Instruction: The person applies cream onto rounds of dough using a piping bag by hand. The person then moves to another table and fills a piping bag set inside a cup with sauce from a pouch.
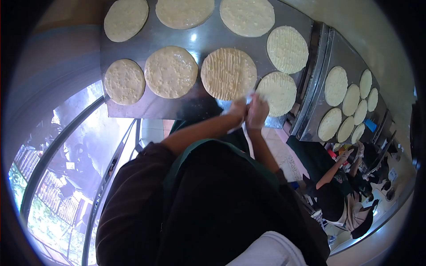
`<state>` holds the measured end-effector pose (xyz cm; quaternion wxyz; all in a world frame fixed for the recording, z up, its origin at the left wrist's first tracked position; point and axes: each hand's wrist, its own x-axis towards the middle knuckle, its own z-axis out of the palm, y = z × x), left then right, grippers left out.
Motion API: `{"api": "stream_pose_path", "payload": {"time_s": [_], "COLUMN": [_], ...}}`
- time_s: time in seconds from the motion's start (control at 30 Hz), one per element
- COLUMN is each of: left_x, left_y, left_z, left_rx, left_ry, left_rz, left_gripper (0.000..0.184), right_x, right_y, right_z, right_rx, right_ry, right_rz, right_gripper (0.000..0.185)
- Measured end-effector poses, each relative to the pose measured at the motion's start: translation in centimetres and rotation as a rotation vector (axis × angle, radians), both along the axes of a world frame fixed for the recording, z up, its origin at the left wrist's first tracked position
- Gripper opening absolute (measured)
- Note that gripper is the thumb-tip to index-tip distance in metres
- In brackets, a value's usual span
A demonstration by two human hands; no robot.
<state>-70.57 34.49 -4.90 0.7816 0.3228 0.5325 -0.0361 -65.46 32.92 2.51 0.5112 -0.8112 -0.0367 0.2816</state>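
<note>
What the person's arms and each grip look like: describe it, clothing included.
The left sleeve is plain and dark, ending near the elbow; the left forearm is bare below it. The right sleeve is dark too, the right forearm bare. The right grip looks filmy and whitish, perhaps gloved; the left grip is too blurred to tell.

No text legible. Small pale emblem (pixel 340 177) on dark green apron (pixel 344 188) of co-worker (pixel 331 203): too small to read. White sheet (pixel 392 174) at far right: content too small to make out. Dark marks (pixel 293 166) on pale floor (pixel 284 155), right of centre: cannot tell whether lettering.
</note>
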Motion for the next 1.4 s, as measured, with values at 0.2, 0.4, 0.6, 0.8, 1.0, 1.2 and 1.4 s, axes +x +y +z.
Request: {"api": "stream_pose_path", "payload": {"time_s": [0.2,0.4,0.6,0.8,1.0,1.2,1.4], "left_x": [6.3,0.6,6.3,1.2,5.8,3.5,2.4], "left_y": [10.1,0.4,9.6,0.2,6.9,4.7,2.4], "left_z": [2.8,1.9,4.3,-1.3,2.0,6.2,9.6], "left_rx": [0.468,-0.263,0.622,0.43,0.751,0.473,-0.508], "left_ry": [0.078,-0.061,0.087,-0.039,0.014,0.033,-0.283], "left_rz": [-0.528,0.235,-0.654,-0.527,-0.819,-0.528,0.507], "left_gripper": [0.023,0.03,0.023,0.03,0.025,0.026,0.023], "right_x": [5.2,0.5,5.7,1.3,5.9,3.2,1.7], "right_y": [7.9,-0.2,6.4,-0.9,5.3,2.5,2.9], "right_z": [1.5,0.9,0.7,-0.1,0.8,1.5,4.6], "right_rx": [0.204,-0.022,0.307,-0.006,0.331,0.233,0.451], "right_ry": [-0.116,0.252,0.034,-0.001,-0.088,0.043,0.199], "right_rz": [0.012,-0.155,-0.054,0.021,0.061,-0.105,-0.201], "right_gripper": [0.016,0.022,0.018,0.022,0.023,0.019,0.021]}}
